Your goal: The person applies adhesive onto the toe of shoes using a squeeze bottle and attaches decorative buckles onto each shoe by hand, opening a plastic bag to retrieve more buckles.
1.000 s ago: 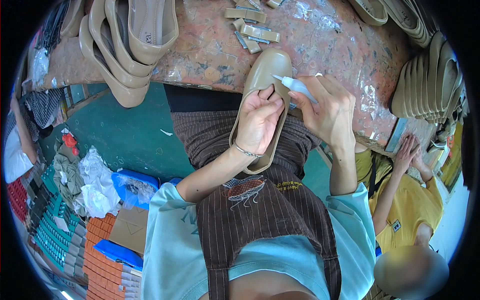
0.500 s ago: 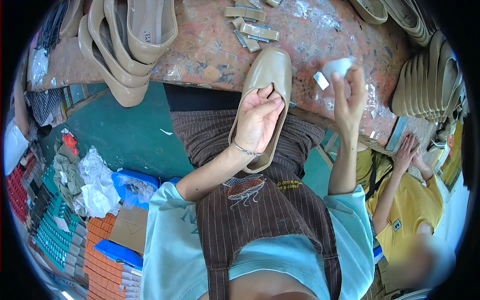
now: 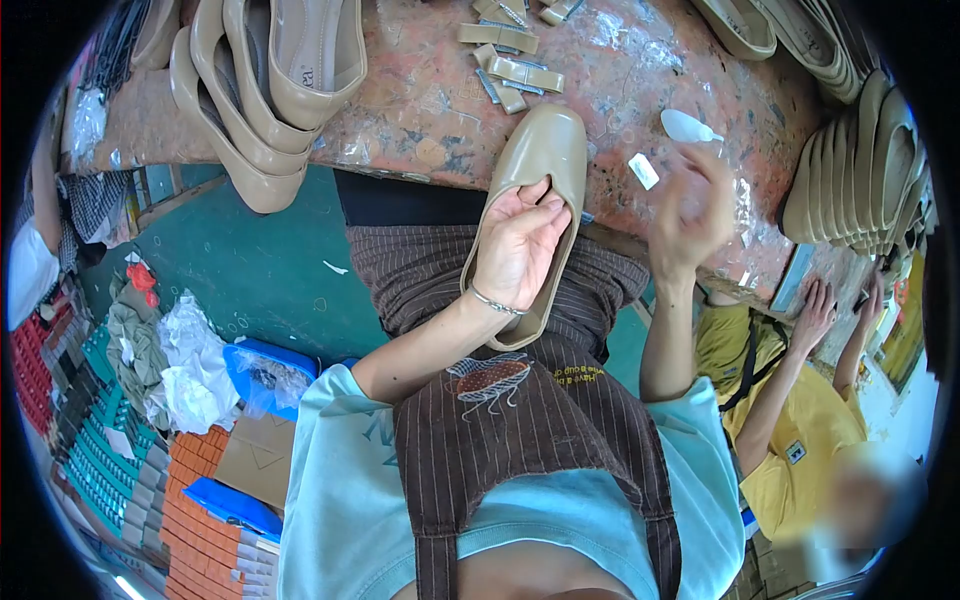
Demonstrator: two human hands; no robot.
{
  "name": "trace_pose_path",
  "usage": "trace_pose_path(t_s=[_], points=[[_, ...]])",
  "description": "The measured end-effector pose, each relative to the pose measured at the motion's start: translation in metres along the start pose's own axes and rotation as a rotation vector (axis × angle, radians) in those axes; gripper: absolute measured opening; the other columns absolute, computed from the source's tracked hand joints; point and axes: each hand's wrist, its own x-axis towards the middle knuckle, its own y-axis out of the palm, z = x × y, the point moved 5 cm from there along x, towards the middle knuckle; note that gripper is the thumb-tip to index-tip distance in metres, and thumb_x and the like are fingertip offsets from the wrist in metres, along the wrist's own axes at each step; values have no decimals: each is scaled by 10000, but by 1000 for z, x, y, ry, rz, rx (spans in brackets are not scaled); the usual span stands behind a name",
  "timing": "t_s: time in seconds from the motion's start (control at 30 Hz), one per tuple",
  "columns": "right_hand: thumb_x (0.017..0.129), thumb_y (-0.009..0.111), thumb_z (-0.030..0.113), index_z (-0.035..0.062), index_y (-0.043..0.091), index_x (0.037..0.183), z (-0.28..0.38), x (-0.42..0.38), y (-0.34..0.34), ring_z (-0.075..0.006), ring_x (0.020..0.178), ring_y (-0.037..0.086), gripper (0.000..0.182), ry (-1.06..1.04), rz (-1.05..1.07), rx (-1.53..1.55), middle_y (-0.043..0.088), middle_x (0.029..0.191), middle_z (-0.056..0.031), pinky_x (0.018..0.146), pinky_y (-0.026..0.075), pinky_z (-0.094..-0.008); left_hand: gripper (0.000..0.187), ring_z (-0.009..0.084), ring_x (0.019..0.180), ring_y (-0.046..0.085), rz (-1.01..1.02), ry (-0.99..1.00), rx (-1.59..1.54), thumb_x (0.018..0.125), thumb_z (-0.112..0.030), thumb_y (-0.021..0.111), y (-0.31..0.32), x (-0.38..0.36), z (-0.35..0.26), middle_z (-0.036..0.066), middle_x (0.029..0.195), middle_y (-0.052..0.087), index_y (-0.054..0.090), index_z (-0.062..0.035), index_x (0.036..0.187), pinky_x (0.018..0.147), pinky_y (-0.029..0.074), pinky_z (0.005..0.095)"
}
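Observation:
A beige shoe (image 3: 545,150) lies toe-up over the table edge and my lap. My left hand (image 3: 520,245) is inside its opening, fingers pinched on the upper near the throat. My right hand (image 3: 690,220) is raised to the right of the shoe, blurred, with fingers curved apart and nothing visible between them. Just beyond its fingertips a small white bottle (image 3: 688,127) lies on the table, beside a small white block (image 3: 643,170). Several beige bows (image 3: 525,75) are heaped above the shoe's toe.
Nested beige shoes (image 3: 255,140) stand at the table's left, more shoes (image 3: 850,180) at its right. The worn table (image 3: 420,110) spans the top. A co-worker in yellow (image 3: 790,440) sits at lower right, hands on the table edge. A blue bin (image 3: 265,375) stands lower left.
My right hand has let go of the white bottle, which now lies on the table, and has drawn back slightly. The co-worker's hands have moved apart.

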Motion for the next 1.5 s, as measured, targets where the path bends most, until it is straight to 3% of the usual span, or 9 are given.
trace_pose_path(t_s=[0.13, 0.47, 0.53, 0.67, 0.77, 0.83, 1.03, 1.17, 1.5], points=[[761, 675, 114, 77, 686, 956, 24, 40, 63, -276, 872, 602, 199, -143, 324, 103, 636, 957, -86, 747, 485, -355, 209, 160, 916, 572, 7, -11, 7, 824, 111, 512, -6, 2, 1, 80, 1006, 600, 530, 10, 1006, 923, 444, 348], [766, 665, 139, 93, 687, 996, 37, 79, 102, -257, 766, 614, 236, -49, 660, 12, 632, 941, -76, 699, 486, -346, 288, 165, 848, 527, -66, 1, -1, 775, 136, 506, 1, 1, -1, 83, 989, 597, 511, 22, 1039, 976, 410, 380], [712, 704, 124, 45, 679, 978, 48, 86, 91, -361, 915, 576, 279, -16, 752, -4, 582, 984, -190, 752, 472, -393, 284, 168, 852, 531, -8, -10, -49, 777, 136, 503, -2, 3, 0, 86, 997, 598, 515, 21, 1036, 985, 406, 383], [823, 622, 139, 92, 666, 1025, 21, 62, 96, -247, 715, 611, 212, -264, 475, -3, 627, 909, -89, 673, 486, -361, 167, 185, 919, 561, 7, -10, -34, 816, 114, 506, -3, 3, 0, 88, 997, 602, 539, -3, 932, 942, 436, 379], [892, 559, 127, 57, 639, 1053, 5, 52, 74, -179, 677, 603, 193, 15, 318, 62, 636, 864, -91, 624, 493, -321, 165, 186, 919, 563, 11, 0, -46, 820, 114, 503, -3, 3, -1, 90, 1001, 599, 550, 6, 936, 941, 442, 377], [911, 538, 113, 35, 626, 1109, -5, 29, 57, -149, 646, 624, 230, 662, 354, 565, 637, 740, -63, 614, 495, -266, 277, 213, 988, 563, 19, -20, -59, 794, 130, 491, -2, 2, -1, 123, 1055, 598, 519, 34, 1052, 996, 412, 391], [916, 549, 108, -5, 614, 1125, 8, -7, 41, -110, 663, 628, 247, 885, 531, 929, 643, 757, -61, 606, 497, -212, 247, 212, 1024, 570, 1, -54, 8, 853, 89, 461, 7, 2, -2, 140, 1095, 591, 518, 67, 1093, 956, 444, 346], [849, 630, 53, 9, 645, 1088, 16, -9, 51, -98, 660, 637, 244, 893, 523, 929, 665, 793, -74, 583, 515, -209, 318, 226, 1109, 543, 52, -53, 28, 862, 73, 447, 14, 2, -4, 159, 1165, 569, 466, 78, 1179, 988, 425, 354], [811, 686, 55, 68, 721, 968, 19, -10, 60, -24, 567, 482, 162, 634, 449, 612, 632, 743, -4, 460, 337, -153, 355, 226, 1127, 531, 47, -47, 24, 858, 68, 443, 12, 2, -4, 145, 1198, 552, 445, 73, 1214, 1014, 405, 364]])
